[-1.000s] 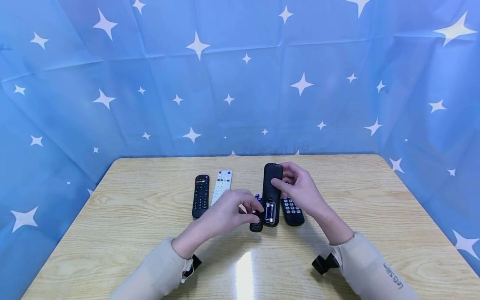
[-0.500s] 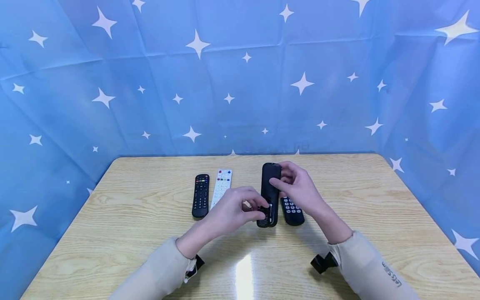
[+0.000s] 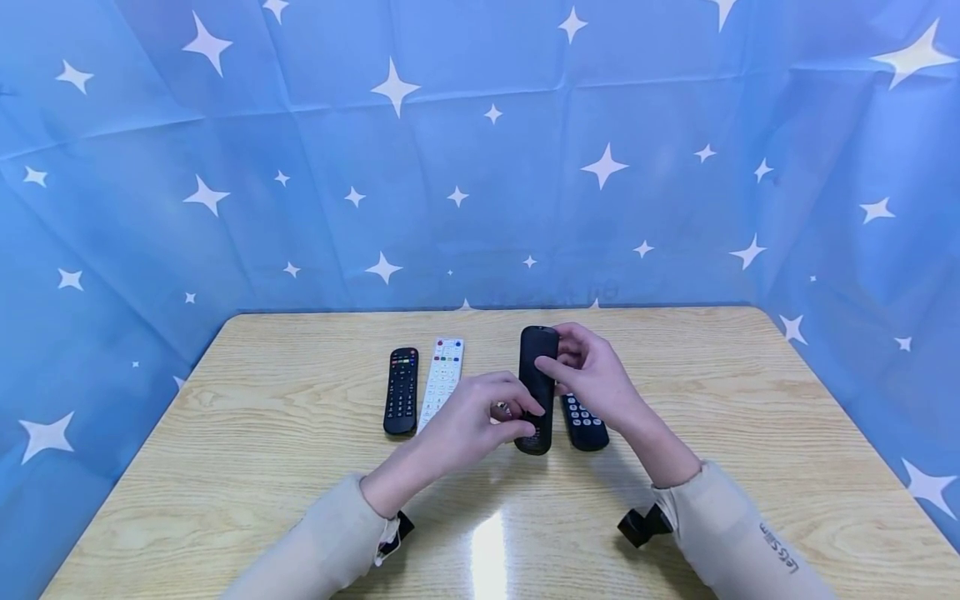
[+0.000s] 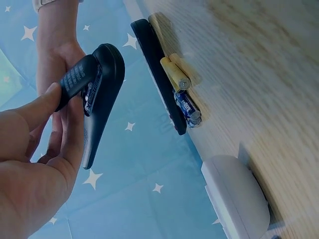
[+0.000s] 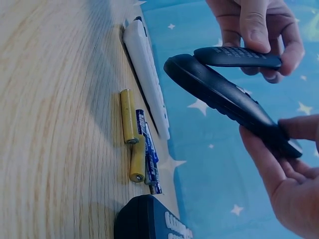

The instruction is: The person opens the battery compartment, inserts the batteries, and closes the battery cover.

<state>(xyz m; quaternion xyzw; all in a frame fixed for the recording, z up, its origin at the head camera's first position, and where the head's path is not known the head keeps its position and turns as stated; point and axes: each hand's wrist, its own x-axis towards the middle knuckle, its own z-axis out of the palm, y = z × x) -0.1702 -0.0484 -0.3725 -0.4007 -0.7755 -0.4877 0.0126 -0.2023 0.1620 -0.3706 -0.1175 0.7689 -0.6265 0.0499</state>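
Note:
My right hand (image 3: 600, 383) grips a black remote control (image 5: 219, 94) by its upper end, back side facing up, above the table. Between thumb and fingers my left hand (image 3: 472, 421) pinches the black battery cover (image 5: 237, 57), which has fine print on it. One end of the cover meets the remote's lower end, while the rest tilts away from it, as the right wrist view shows. A battery (image 4: 91, 94) is visible in the compartment beneath the cover. Below the hands, yellow batteries (image 5: 128, 114) and blue batteries (image 5: 151, 149) lie on the table.
A white remote (image 3: 442, 383) and a slim black remote (image 3: 402, 392) lie to the left on the wooden table (image 3: 300, 467). Another black remote (image 3: 585, 425) with pale buttons lies to the right, partly under my right hand. A blue star-patterned cloth (image 3: 480, 208) hangs behind.
My left hand has brought the battery cover rightward over the remote's compartment, hiding the batteries from the head view. The remote has shifted slightly left in my right hand.

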